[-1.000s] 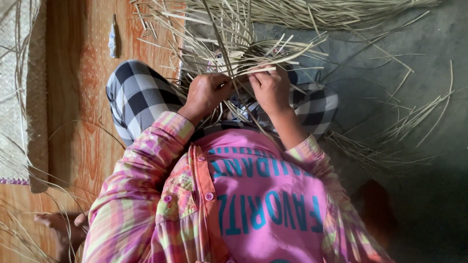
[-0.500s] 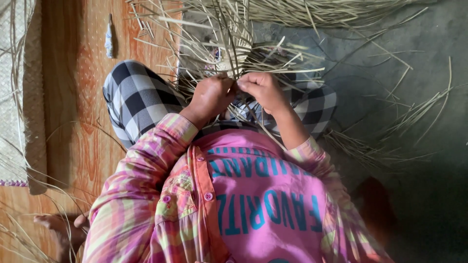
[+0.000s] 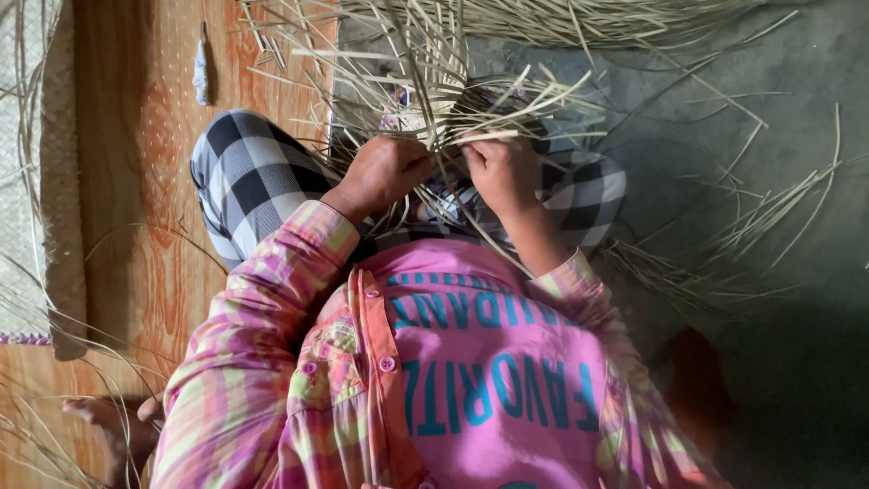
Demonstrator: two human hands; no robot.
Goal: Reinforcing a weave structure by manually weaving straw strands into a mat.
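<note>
both hands (image 3: 444, 172) gripping straw strips (image 3: 434, 86)

Dry matt straw strips (image 3: 425, 86); glossy wood-look floor (image 3: 145, 181)

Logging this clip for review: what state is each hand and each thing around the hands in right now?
left hand: closed on the straw strips, knuckles up.
right hand: pinching a strip at its fingertips.
straw strips: partly interlaced at the hands, loose ends fanning outward.
loose straw bundle: lying flat on the grey floor.
woven mat: finished, lying at the edge of the orange floor covering.
</note>
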